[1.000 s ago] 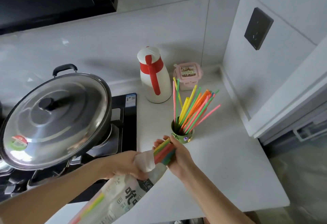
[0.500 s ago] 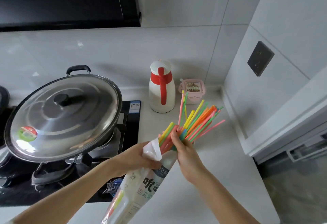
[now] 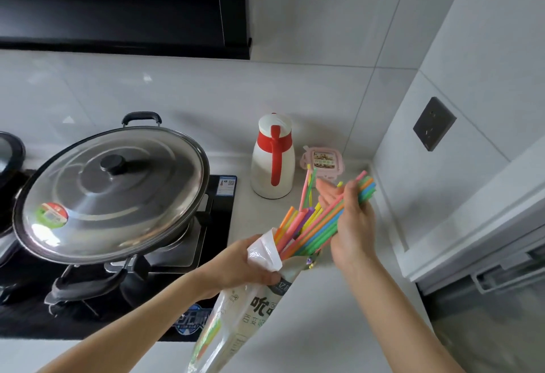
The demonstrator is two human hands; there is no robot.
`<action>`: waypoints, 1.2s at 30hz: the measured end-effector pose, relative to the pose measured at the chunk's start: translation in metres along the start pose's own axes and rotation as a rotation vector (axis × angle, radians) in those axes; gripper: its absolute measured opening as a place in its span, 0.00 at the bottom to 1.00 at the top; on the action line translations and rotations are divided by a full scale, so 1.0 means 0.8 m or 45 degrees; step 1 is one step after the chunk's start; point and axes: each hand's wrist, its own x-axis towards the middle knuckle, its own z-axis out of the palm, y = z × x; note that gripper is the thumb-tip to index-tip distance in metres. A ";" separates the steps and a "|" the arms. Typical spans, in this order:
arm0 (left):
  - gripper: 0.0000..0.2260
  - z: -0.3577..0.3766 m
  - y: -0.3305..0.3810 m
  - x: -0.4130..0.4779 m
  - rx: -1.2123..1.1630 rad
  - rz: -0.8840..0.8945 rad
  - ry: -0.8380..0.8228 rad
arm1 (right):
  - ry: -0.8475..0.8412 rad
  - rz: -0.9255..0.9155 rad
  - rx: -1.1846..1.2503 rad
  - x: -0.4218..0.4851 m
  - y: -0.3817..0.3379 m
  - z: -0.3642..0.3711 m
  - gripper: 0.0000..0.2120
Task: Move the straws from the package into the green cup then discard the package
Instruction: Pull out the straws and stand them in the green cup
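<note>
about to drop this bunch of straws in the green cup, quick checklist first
1. Right hand grip on the straw bundle: ok, fingers curled round it.
2. Left hand holding the package at its mouth: ok.
3. Bundle clear of the package: not ok, its lower ends sit inside the mouth.
4. Green cup in plain sight: not ok, only a sliver shows behind the package.
5. Room in the cup: cannot tell.
6. Package empty: not ok, more straws show through its lower part.
</note>
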 end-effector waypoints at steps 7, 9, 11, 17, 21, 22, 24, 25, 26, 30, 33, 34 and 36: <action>0.22 -0.006 -0.008 -0.003 0.090 0.024 0.094 | 0.018 -0.142 0.326 0.018 -0.061 0.016 0.23; 0.22 -0.009 -0.011 -0.005 0.116 0.012 0.125 | -0.022 -0.162 0.339 0.026 -0.078 0.016 0.24; 0.22 -0.013 -0.016 -0.006 0.134 0.012 0.149 | -0.046 -0.201 0.355 0.035 -0.101 0.013 0.24; 0.19 -0.028 -0.041 -0.015 0.182 -0.051 0.283 | -0.028 -0.403 0.299 0.054 -0.164 -0.004 0.24; 0.16 -0.035 -0.055 -0.018 0.189 -0.077 0.376 | -0.034 -0.478 0.197 0.062 -0.147 0.002 0.24; 0.16 -0.037 -0.058 -0.018 0.201 -0.089 0.391 | -0.046 -0.486 0.175 0.064 -0.134 0.005 0.24; 0.16 -0.041 -0.063 -0.021 0.203 -0.110 0.412 | -0.078 -0.501 0.124 0.068 -0.104 0.011 0.25; 0.15 -0.043 -0.065 -0.023 0.203 -0.118 0.423 | -0.094 -0.515 0.088 0.071 -0.090 0.013 0.25; 0.15 -0.045 -0.068 -0.025 0.207 -0.126 0.432 | -0.119 -0.531 0.055 0.074 -0.078 0.013 0.25; 0.15 -0.049 -0.078 -0.034 0.193 -0.175 0.460 | -0.286 -0.544 -0.032 0.085 -0.043 0.012 0.24; 0.16 -0.049 -0.086 -0.038 0.186 -0.207 0.480 | -0.412 -0.541 -0.098 0.090 -0.019 0.011 0.23; 0.16 -0.048 -0.087 -0.039 0.186 -0.215 0.476 | -0.433 -0.524 -0.113 0.091 -0.011 0.009 0.23; 0.16 -0.048 -0.089 -0.038 0.185 -0.230 0.468 | -0.435 -0.481 -0.146 0.092 0.004 0.005 0.23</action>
